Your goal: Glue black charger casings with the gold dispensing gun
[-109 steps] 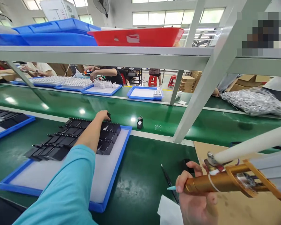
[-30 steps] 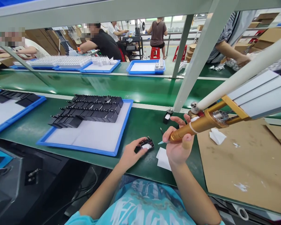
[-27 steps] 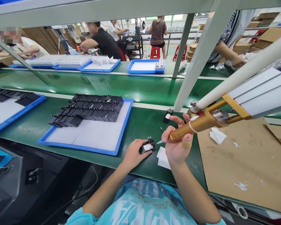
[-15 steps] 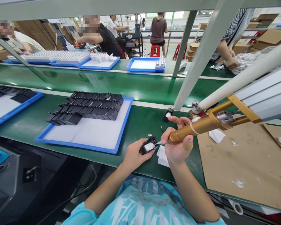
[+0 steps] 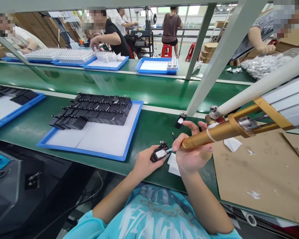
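My left hand [image 5: 146, 163] is closed around a small black charger housing [image 5: 153, 157], its open face up, with a white filling and small metal parts inside. In my right hand [image 5: 191, 158] is a gold glue dispenser [image 5: 198, 140], fingers wrapped about its barrel. Its thin teal nozzle [image 5: 169, 150] points left, with the tip at the right edge of the housing; whether it touches cannot be made out. White paper [image 5: 173, 166] lies below the nozzle. Another black housing [image 5: 180, 120] stands beyond my right fingers.
Left of my hands, a blue-rimmed tray [image 5: 133, 130] holds rows of black housings [image 5: 99, 111]. Brown cardboard [image 5: 261, 169] covers the bench on the right. A slanted grey post [image 5: 214, 71] rises ahead. Co-workers sit across the green bench, near trays of white parts.
Both hands keep their grip, with the nozzle staying at the housing. The view has shifted slightly. Across the bench, the co-worker at right has raised a hand from the white parts.
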Motion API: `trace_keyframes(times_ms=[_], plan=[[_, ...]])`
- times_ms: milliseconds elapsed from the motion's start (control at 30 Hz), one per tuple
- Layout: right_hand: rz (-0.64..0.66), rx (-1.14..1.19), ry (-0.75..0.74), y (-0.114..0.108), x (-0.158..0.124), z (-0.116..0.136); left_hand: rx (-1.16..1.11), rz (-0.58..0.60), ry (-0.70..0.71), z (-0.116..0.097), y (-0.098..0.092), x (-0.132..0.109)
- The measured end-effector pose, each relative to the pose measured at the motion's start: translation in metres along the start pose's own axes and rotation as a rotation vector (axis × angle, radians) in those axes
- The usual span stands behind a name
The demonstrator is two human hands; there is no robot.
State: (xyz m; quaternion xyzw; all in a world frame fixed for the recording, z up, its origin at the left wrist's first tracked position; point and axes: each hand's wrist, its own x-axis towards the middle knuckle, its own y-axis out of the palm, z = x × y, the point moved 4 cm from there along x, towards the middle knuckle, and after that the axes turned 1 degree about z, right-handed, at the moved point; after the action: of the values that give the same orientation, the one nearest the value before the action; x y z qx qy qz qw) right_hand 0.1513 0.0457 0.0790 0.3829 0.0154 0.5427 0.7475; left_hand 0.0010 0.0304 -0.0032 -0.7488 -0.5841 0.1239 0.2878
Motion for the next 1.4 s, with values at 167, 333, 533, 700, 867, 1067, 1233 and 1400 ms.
trace_keyframes(times_ms=[167,333,533,700,867,1067,1233,1400], plan=[[0.037,0.033,-0.027,0.009,0.000,-0.003,-0.038,-0.020,0.010,0.000,0.009,0.004],[0.059,0.040,-0.010,0.016,-0.002,-0.004,-0.175,-0.069,0.065,-0.011,0.014,0.008],[0.102,0.037,-0.027,0.018,-0.003,0.000,-0.165,-0.154,0.183,-0.015,0.011,0.009],[0.093,0.089,-0.016,0.017,-0.004,-0.002,-0.098,-0.121,0.213,-0.013,0.008,0.010],[0.057,0.061,-0.031,0.011,-0.001,-0.002,0.062,-0.002,0.118,0.011,0.002,0.012],[-0.020,0.011,-0.028,0.000,0.002,0.001,0.019,0.187,-0.017,0.026,-0.015,0.021],[-0.046,0.004,-0.019,-0.005,0.003,0.004,-0.133,0.326,-0.071,0.018,-0.012,0.036],[-0.036,0.011,-0.007,-0.007,0.004,0.003,-0.157,0.239,0.003,0.018,-0.002,0.041]])
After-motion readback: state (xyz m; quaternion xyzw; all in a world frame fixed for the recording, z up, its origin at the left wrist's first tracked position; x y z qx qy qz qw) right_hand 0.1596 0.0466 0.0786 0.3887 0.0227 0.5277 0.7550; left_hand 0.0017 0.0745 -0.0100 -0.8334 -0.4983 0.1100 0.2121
